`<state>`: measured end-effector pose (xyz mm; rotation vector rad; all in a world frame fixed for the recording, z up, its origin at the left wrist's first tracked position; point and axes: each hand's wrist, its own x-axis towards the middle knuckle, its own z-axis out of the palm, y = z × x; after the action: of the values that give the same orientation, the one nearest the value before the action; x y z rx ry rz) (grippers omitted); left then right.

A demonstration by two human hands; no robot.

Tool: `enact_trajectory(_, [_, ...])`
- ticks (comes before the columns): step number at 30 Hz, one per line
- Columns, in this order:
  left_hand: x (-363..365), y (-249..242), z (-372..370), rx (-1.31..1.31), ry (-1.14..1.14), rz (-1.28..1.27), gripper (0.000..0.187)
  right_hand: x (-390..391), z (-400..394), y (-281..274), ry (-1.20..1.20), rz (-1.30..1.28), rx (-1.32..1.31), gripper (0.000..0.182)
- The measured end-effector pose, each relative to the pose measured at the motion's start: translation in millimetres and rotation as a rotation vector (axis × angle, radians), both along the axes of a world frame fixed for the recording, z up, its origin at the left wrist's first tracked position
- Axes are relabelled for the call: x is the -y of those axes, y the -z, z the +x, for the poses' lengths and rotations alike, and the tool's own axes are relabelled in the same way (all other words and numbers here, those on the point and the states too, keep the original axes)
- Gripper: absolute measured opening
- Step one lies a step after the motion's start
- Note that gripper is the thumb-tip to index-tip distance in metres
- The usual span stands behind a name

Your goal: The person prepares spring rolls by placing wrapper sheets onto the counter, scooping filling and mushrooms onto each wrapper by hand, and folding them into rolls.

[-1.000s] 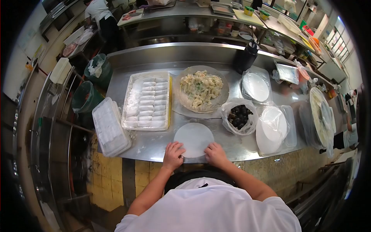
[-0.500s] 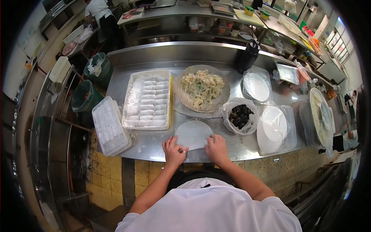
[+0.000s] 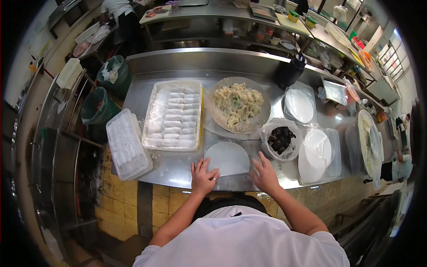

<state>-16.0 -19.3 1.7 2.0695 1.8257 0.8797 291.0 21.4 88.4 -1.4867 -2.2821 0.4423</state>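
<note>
A thin whitish wrapper sheet (image 3: 227, 158) lies flat on the steel table in front of me. Its far side is rounded and its near edge looks straight. My left hand (image 3: 204, 178) rests at the sheet's left corner, fingers spread. Just off the right corner, my right hand (image 3: 265, 174) is open with its fingers apart and nothing in it. Beyond the sheet is a round plate (image 3: 216, 116) heaped with a pale chopped filling (image 3: 239, 104) with green bits. White rolls (image 3: 179, 118) stand in rows in a white tray (image 3: 149, 133), up and to the left.
A plastic-lined bowl (image 3: 290, 153) of dark pieces is to the right, beside stacks of white round sheets (image 3: 315, 149). A lidded box (image 3: 126, 144) sits at the left corner. A black bottle (image 3: 290, 73) stands at the back. Green bins (image 3: 98, 107) flank the table. A person (image 3: 119, 13) works far left.
My right hand has come off the sheet's right corner, moving rightward and spreading its fingers. The left hand has stayed at the left corner. The whole view has shifted slightly.
</note>
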Motion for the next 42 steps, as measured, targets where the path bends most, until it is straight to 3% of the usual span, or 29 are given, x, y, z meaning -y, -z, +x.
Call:
enact_trajectory(5, [0, -3, -1, -0.016, 0.025, 0.019, 0.025, -124, -63, -56, 0.041, -0.018, -0.247, 0.045])
enact_trajectory(11, [0, -5, 0, -0.033, 0.012, 0.015, 0.026, -241, -103, -3, -0.091, -0.234, 0.163, 0.029])
enact_trajectory(14, [-1, -3, -1, -0.049, 0.018, 0.026, 0.028, -247, -112, 21, -0.211, -0.235, 0.385, 0.029])
enact_trajectory(17, [1, -2, -1, -0.006, 0.018, 0.030, 0.024, -251, -106, 1, -0.230, -0.260, 0.194, 0.028])
enact_trajectory(20, [-1, -2, -2, -0.006, 0.022, 0.045, 0.023, -260, -110, 19, -0.251, -0.206, 0.228, 0.027])
enact_trajectory(23, [0, -2, -1, -0.015, 0.024, 0.040, 0.023, -252, -119, 5, -0.257, -0.250, 0.272, 0.026])
enact_trajectory(26, [0, -1, -1, -0.003, 0.027, 0.047, 0.022, -246, -121, -15, -0.206, -0.311, 0.125, 0.025])
enact_trajectory(32, [0, -1, -1, -0.026, 0.014, 0.053, 0.023, -228, -125, -18, -0.184, -0.270, 0.197, 0.025])
enact_trajectory(35, [0, -2, -1, -0.028, 0.017, 0.056, 0.023, -201, -133, -62, -0.135, -0.378, 0.106, 0.027])
enact_trajectory(38, [0, 1, -1, -0.031, 0.017, 0.073, 0.024, -220, -117, -46, -0.165, -0.335, 0.026, 0.032])
enact_trajectory(41, [1, -3, -2, 0.001, 0.016, 0.049, 0.025, -228, -104, -70, 0.077, -0.768, -0.367, 0.036])
enact_trajectory(42, [0, -1, -1, 0.004, 0.011, 0.051, 0.026, -229, -101, -72, 0.067, -0.875, -0.632, 0.035])
